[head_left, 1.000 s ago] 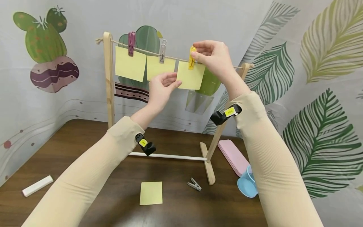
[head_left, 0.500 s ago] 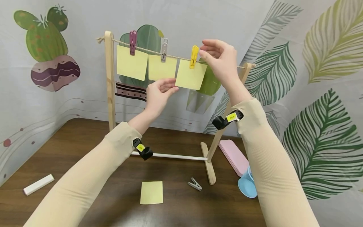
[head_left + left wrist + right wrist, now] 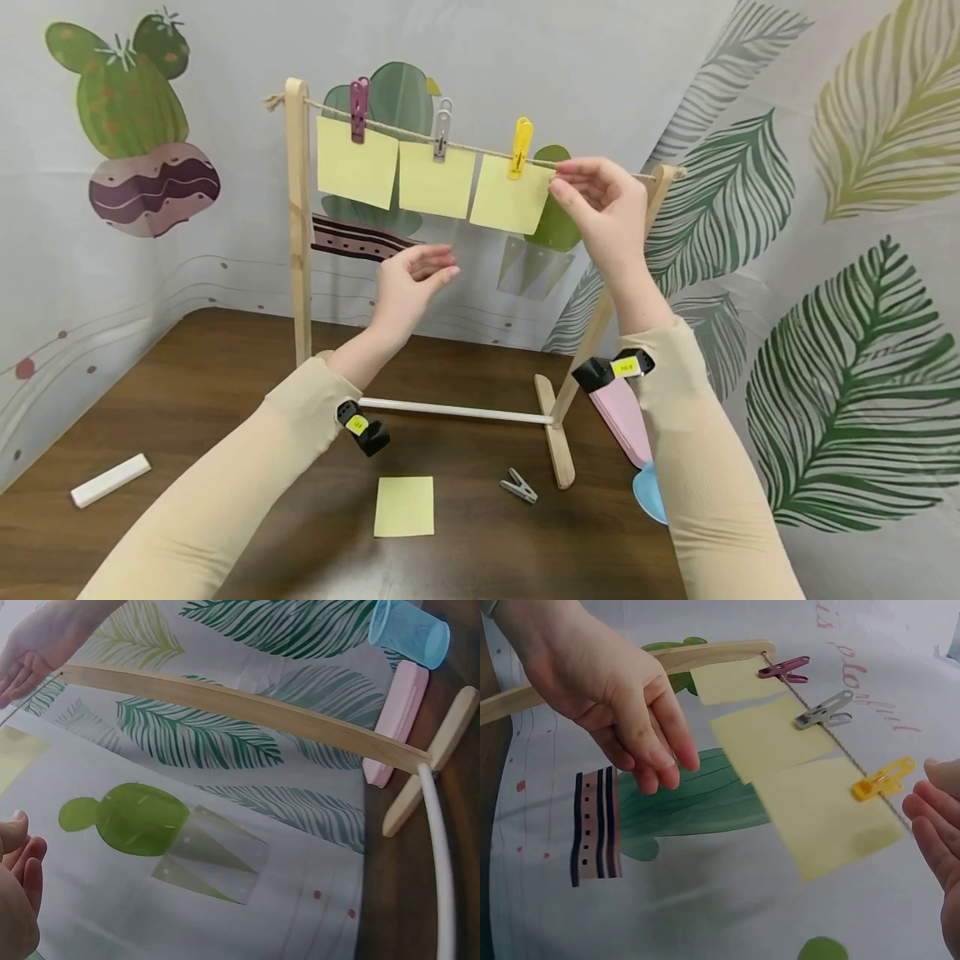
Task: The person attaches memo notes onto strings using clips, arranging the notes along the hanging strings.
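Observation:
Three yellow paper notes hang from a rope line (image 3: 408, 132), the left one (image 3: 357, 167) under a purple clothespin (image 3: 359, 110). A grey clothespin (image 3: 442, 129) holds the middle note (image 3: 437, 183), and a yellow clothespin (image 3: 521, 148) the right note (image 3: 512, 196). My right hand (image 3: 609, 208), fingers loosely bent and holding nothing, is beside the right note's upper corner; in the right wrist view a gap separates it from the yellow clothespin (image 3: 883, 780). Below the middle note, my left hand (image 3: 408, 287) hovers with relaxed fingers and nothing in them.
On the brown table (image 3: 300, 533) lie a yellow note (image 3: 404, 507), a light grey clothespin (image 3: 519, 486) and a white stick-like block (image 3: 110, 481). A wooden stand (image 3: 298, 217) with a white crossbar (image 3: 457, 411) carries the rope. A pink case (image 3: 626, 421) and blue cup (image 3: 650, 493) are at right.
My right hand has let go of the yellow clothespin and moved right and down. My left hand has left the right note's edge and dropped lower. The yellow clothespin stays on the rope.

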Tool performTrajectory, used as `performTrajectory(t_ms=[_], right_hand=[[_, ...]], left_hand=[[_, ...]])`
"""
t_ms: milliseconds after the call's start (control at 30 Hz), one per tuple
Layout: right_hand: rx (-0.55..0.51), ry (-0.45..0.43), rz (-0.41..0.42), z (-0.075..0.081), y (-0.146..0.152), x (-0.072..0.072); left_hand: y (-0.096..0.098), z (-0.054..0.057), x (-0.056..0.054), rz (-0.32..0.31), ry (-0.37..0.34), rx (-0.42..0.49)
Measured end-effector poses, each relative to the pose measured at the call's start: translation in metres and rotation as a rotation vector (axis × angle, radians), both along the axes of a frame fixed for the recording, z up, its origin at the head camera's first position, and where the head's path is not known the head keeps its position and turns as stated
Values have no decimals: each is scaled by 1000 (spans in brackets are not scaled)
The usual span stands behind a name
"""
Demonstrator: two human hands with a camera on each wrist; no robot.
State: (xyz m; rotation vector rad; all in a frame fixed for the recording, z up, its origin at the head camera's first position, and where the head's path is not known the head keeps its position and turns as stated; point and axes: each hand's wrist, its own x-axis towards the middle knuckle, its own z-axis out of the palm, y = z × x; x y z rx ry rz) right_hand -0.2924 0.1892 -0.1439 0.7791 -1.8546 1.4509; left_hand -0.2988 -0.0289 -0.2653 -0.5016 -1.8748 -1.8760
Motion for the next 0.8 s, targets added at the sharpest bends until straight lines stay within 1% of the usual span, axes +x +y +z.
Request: performTrajectory(t_ms=[100,267,433,600,733,800], right_hand=[[-3,23,20,-19,5,0],[3,-1,60,-52,12,3],[-34,-68,93,-88,16,7],[-67,-148,104,-127,19,10],[-61,-200,102,-157,21,10],[-52,-241,98,-171,21,12]], left_hand=[[-4,-12,4,-4,-17,-24],[-10,-34,9,-5,-48,-70],[-15,-58,10,-5,-88,-121],[-21,-81,16,1,-146,-155],[-24,-103,21,-6,-197,-164],[-25,-114,25,-13,-224,-163]])
